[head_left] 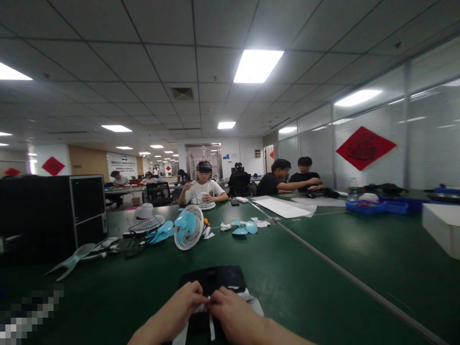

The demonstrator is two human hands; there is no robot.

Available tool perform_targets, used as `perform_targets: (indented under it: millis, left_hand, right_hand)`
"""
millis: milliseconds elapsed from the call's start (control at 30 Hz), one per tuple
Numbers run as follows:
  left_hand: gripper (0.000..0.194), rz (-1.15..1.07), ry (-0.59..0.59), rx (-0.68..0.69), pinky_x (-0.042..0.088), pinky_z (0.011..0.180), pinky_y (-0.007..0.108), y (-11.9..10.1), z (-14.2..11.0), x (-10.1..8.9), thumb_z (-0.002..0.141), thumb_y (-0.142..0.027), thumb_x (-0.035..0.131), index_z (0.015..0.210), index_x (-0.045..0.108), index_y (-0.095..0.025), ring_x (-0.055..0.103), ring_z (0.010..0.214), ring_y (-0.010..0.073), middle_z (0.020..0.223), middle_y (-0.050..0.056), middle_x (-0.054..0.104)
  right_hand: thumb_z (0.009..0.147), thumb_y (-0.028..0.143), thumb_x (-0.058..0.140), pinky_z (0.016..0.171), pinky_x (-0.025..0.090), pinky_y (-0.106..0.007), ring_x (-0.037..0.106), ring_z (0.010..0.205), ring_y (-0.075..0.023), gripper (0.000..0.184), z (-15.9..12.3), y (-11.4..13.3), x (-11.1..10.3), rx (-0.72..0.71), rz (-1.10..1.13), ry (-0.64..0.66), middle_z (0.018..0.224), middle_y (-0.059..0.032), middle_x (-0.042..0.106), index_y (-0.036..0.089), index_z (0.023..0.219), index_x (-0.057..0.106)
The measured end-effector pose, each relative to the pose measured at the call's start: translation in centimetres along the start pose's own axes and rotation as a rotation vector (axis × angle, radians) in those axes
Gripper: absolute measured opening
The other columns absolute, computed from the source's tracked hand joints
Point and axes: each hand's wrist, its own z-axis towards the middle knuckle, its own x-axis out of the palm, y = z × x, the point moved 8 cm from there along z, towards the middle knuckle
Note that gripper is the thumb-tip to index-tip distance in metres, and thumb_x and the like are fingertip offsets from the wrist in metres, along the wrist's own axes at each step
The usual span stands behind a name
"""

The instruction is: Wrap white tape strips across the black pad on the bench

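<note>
Both my hands meet at the bottom middle of the view, over a black flat object (215,279) lying on the green table (309,268). My left hand (179,306) and my right hand (233,314) each pinch a small white strip or paper piece (207,306) between their fingertips. More white paper (257,305) lies under my right hand. The fingers of both hands are closed together on the white piece.
A small white-caged fan with blue blades (189,227) stands further back, with loose blue blades (244,227), fan grilles (147,223) and cables. A black computer case (53,211) sits left. Blue trays (375,207) and a white box (442,227) are right. Several people sit at the far end.
</note>
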Motion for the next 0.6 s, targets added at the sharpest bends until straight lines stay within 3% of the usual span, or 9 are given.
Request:
perform_targets:
  millis: [200,400,500,600]
  left_hand:
    - [0.036,0.033,-0.003,0.013,0.037,0.081,0.025,0.5,0.3,0.4,0.084,-0.014,0.036,0.1,0.066,-0.027,0.05,0.093,0.0151,0.102,0.001,0.055]
    - [0.034,0.032,-0.006,0.001,0.036,0.083,0.025,0.5,0.3,0.4,0.086,-0.017,0.035,0.096,0.067,-0.026,0.05,0.094,0.015,0.101,0.001,0.055]
    - [0.034,0.017,-0.001,-0.02,0.037,0.083,0.026,0.3,0.2,0.2,0.087,-0.018,0.035,0.097,0.067,-0.025,0.051,0.094,0.0153,0.102,0.002,0.055]
    - [0.033,0.015,0.01,-0.028,0.037,0.083,0.026,0.1,0.2,0.1,0.087,-0.019,0.037,0.097,0.067,-0.026,0.05,0.094,0.0151,0.102,0.001,0.055]
  right_hand:
    - [0.08,0.026,0.055,0.084,0.042,-0.032,0.053,0.094,-0.0225,0.031,-0.6,0.2,2.2,-0.093,-0.131,-0.046,0.107,-0.0108,0.062,0.013,0.108,0.06]
    - [0.086,0.025,0.054,0.068,0.042,-0.03,0.054,0.083,-0.0202,0.02,-1.4,0.7,4.0,-0.165,-0.254,-0.176,0.094,-0.0066,0.065,0.015,0.102,0.061]
    - [0.088,0.027,0.052,0.068,0.041,-0.029,0.055,0.084,-0.0201,0.015,-1.9,1.2,3.7,-0.191,-0.248,-0.178,0.096,-0.0053,0.066,0.018,0.094,0.063]
    - [0.087,0.025,0.052,0.075,0.042,-0.029,0.057,0.089,-0.0206,0.017,-2.1,1.1,2.0,-0.141,-0.12,-0.101,0.102,-0.0045,0.067,0.021,0.098,0.064]
